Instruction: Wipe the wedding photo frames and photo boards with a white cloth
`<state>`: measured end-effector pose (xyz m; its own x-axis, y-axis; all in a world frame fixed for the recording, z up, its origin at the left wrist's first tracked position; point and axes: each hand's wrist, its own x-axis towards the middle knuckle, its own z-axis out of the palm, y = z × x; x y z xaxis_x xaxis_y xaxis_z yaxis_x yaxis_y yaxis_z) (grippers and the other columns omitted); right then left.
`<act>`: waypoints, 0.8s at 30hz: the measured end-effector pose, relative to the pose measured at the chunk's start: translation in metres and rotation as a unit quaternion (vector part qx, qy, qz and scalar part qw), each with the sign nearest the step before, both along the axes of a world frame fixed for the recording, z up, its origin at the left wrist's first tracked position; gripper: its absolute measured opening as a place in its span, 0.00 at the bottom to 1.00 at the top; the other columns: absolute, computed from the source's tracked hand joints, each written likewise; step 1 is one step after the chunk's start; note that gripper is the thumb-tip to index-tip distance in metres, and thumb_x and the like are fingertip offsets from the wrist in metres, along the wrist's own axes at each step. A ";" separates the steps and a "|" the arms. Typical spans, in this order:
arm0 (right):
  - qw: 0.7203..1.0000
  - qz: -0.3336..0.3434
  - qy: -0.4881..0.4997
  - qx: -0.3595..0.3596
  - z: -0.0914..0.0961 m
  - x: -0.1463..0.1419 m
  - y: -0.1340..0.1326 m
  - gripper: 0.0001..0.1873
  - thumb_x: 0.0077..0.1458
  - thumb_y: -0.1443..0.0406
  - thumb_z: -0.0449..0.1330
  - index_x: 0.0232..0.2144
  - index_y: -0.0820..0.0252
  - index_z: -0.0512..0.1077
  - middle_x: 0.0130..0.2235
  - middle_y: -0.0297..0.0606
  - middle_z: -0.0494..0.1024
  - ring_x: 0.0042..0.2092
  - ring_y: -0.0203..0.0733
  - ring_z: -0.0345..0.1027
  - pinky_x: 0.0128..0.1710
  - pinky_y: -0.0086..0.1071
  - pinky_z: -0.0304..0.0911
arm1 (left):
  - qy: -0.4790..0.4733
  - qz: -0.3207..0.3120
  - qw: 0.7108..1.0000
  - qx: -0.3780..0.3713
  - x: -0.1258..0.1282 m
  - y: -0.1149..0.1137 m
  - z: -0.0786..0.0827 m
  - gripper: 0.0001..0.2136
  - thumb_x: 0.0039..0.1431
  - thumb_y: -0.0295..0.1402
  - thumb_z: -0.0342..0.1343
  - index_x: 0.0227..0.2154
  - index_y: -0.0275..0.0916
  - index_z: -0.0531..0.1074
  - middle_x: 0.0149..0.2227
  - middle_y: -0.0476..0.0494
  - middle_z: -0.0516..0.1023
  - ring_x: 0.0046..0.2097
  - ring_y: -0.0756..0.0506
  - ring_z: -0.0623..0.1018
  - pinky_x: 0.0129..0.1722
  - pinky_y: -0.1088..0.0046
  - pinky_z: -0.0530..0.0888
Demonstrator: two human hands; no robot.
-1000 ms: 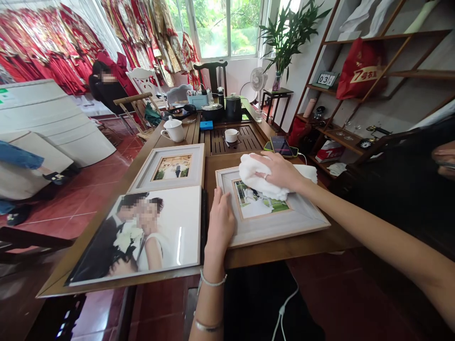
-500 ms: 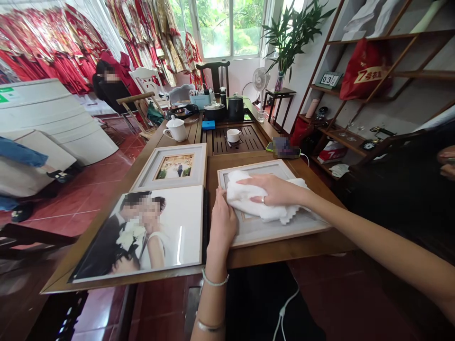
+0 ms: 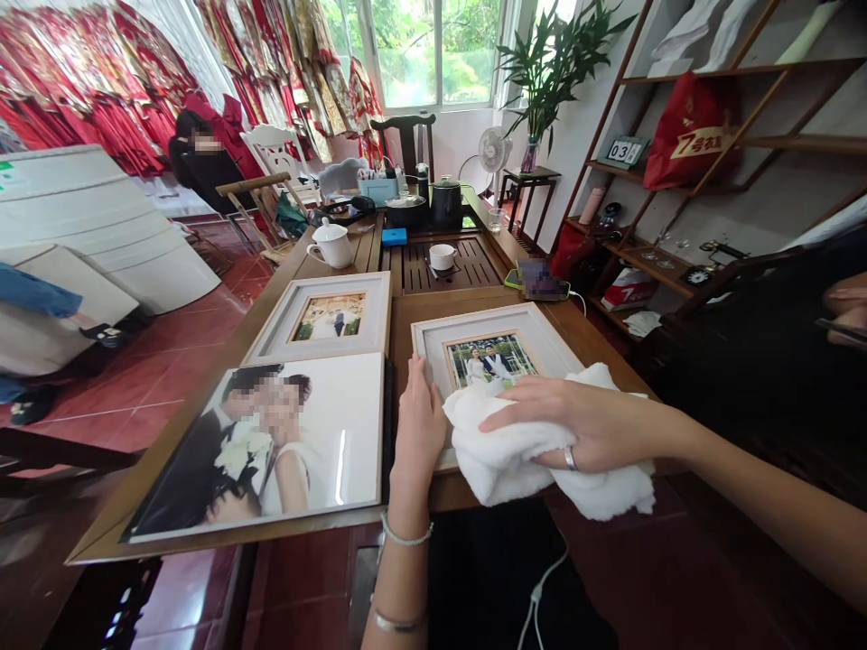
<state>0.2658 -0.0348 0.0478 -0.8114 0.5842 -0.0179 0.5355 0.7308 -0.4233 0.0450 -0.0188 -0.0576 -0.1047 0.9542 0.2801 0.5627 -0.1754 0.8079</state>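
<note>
A framed photo of a couple outdoors, the picture frame [image 3: 494, 316] with a pale wood rim and wide grey mat, lies on the wooden table in front of me. Along its left edge my left hand [image 3: 421, 420] grips the side, fingers close together. A crumpled white cloth [image 3: 505, 460] is bunched under my right hand [image 3: 575, 420], fingers curved over it. The cloth covers the frame's near right part and drapes over the table's front edge. To the left lie a second framed photo [image 3: 271, 325] and a large glossy portrait print [image 3: 345, 406].
Farther back on the table [image 3: 169, 451] are a lidded white mug [image 3: 331, 244], a white cup [image 3: 442, 257] on a slatted tea tray, a blue box [image 3: 394, 236], a dark kettle [image 3: 445, 203] and a phone [image 3: 542, 280] on a cable. Another person's hand [image 3: 846, 311] shows at far right.
My right hand and the cloth have moved toward me and slightly right, off the middle of the frame, uncovering the photo. My left hand stays at the frame's left edge.
</note>
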 end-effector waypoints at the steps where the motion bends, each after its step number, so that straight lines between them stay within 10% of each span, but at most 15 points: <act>1: 1.000 -0.009 0.000 0.005 -0.002 -0.001 0.001 0.31 0.51 0.65 0.66 0.56 0.38 0.69 0.50 0.35 0.78 0.51 0.51 0.71 0.50 0.42 0.68 | 0.003 0.001 1.000 -0.004 0.000 0.000 0.001 0.23 0.63 0.24 0.45 0.61 0.34 0.61 0.67 0.29 0.60 0.68 0.36 0.60 0.66 0.52 0.61; 13: 0.957 -0.179 -0.075 0.217 -0.040 -0.016 0.076 0.28 0.55 0.62 0.60 0.59 0.55 0.66 0.50 0.47 0.76 0.49 0.55 0.69 0.45 0.44 0.66 | 0.012 -0.008 1.000 0.000 -0.001 0.003 -0.004 0.24 0.62 0.23 0.45 0.62 0.33 0.60 0.67 0.28 0.59 0.69 0.36 0.59 0.67 0.50 0.59; 24: 0.956 -0.257 -0.009 0.144 -0.032 -0.067 0.143 0.32 0.50 0.58 0.63 0.58 0.54 0.64 0.48 0.43 0.80 0.48 0.55 0.73 0.42 0.39 0.65 | -0.018 -0.002 1.000 -0.003 0.000 0.000 0.002 0.20 0.64 0.25 0.44 0.59 0.34 0.60 0.65 0.27 0.63 0.66 0.35 0.65 0.62 0.50 0.66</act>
